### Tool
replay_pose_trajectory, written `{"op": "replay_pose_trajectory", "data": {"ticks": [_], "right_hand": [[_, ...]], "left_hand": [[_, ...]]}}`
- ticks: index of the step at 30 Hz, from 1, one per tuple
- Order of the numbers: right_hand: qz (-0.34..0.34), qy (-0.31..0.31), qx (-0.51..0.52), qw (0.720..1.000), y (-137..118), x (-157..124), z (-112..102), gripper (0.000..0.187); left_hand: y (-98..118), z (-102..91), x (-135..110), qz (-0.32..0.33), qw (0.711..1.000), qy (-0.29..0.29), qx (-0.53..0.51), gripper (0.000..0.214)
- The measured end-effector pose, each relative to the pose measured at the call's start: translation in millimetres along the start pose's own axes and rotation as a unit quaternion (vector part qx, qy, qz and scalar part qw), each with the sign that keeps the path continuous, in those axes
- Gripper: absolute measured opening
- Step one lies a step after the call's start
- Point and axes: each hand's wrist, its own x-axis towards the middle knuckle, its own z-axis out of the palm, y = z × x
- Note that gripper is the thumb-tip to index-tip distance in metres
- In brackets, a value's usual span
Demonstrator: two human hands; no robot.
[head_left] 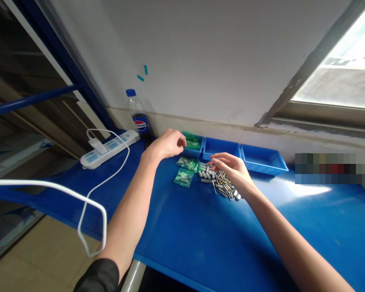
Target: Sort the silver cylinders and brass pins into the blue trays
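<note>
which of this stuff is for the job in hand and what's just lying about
Seemingly in use:
- green packets near the left hand
- small metal parts by the right hand
- blue bins

Probably just lying about:
- cola bottle
- power strip
- white plug
- white cable

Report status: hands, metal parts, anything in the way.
Left hand at leftmost blue bin, right hand at metal parts; what either holds, unclear. Green packets beside parts. White cable near left forearm, possible snag.
</note>
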Motion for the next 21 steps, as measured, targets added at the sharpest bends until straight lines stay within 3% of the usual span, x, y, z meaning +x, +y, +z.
{"op": "replay_pose_trajectory", "data": {"ticks": [3, 7, 13, 18, 21], "right_hand": [[0.003, -0.002, 0.002, 1.0, -0.1, 0.4, 0.1, 0.038], [0.006, -0.005, 0.01, 1.0, 1.0, 1.3, -1.1, 0.039], [0.003, -0.013, 0.015, 1.0, 0.4, 1.7, -2.9, 0.038], [0.013, -0.02, 0.003, 1.0, -0.1, 3.0, -7.4, 0.035], [0.008, -0.044, -0.046, 0.998, 1.5, 4.1, -12.6, 0.037]], "left_hand": [[18.5, -1.3, -2.7, -0.045, 0.983, -0.174, 0.034, 0.023], [41.6, 11.5, -1.1, -0.104, 0.943, -0.29, 0.125, 0.047], [60.1, 25.4, 2.3, -0.115, 0.932, -0.303, 0.163, 0.054], [43.0, 29.4, 5.6, -0.09, 0.94, -0.308, 0.116, 0.039], [32.6, 27.3, 7.6, -0.009, 0.962, -0.272, 0.031, 0.027]]}}
